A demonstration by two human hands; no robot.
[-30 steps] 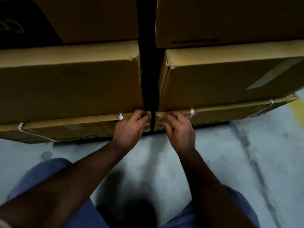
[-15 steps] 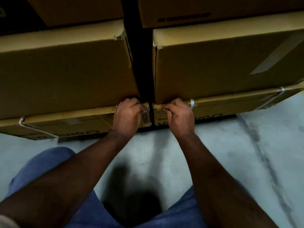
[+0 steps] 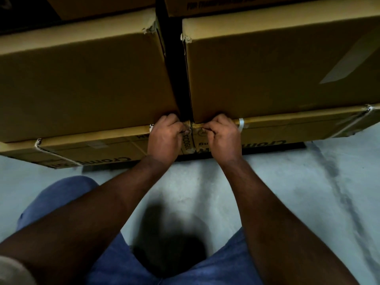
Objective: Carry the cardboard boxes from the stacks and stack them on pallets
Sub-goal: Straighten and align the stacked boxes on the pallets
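On the grey concrete floor (image 3: 277,192), stacked cardboard boxes (image 3: 82,79)

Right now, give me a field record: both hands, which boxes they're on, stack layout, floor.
left hand: left hand, fingers curled over the top corner of the flat brown cardboard box at lower left
right hand: right hand, fingers curled over the corner of the flat brown cardboard box at lower right
stacks: two side by side, dark gap between them
above: a large brown cardboard box on each flat box, left, right
floor: grey concrete floor
lifted: neither flat box, both under load
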